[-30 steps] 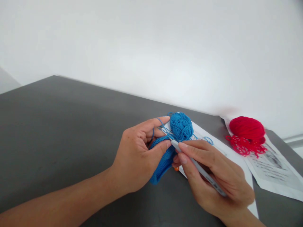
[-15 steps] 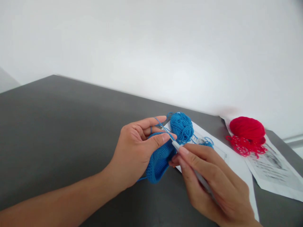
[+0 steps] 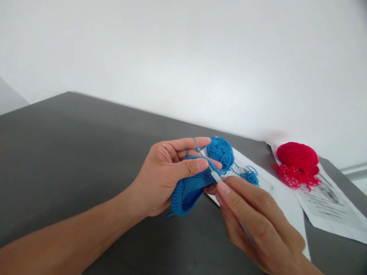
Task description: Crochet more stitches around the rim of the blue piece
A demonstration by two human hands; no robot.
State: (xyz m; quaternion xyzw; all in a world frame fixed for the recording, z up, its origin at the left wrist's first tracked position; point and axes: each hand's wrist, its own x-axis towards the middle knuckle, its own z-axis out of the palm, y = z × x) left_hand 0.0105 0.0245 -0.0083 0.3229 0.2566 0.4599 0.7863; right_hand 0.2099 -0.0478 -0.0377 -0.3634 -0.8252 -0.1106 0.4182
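Observation:
Between the thumb and fingers of my left hand is a blue crochet piece, round and cupped, its stitched rim showing. Blue yarn loops over the raised left index finger. My right hand grips a crochet hook by its pale handle. The thin metal shaft of the hook reaches the piece's upper edge, close to the left thumb, with yarn by its tip. How the tip sits in the stitches is too small to tell. Just behind the hands lies a blue yarn ball.
White printed sheets lie on the dark grey table. A tangle of blue yarn rests on one. Red yarn, partly loose, sits on a sheet at the right. A white wall rises behind the table.
My left index finger has stretched further right, and the crochet piece has tilted, its lower end shifting left and slightly up. The hook has moved slightly right.

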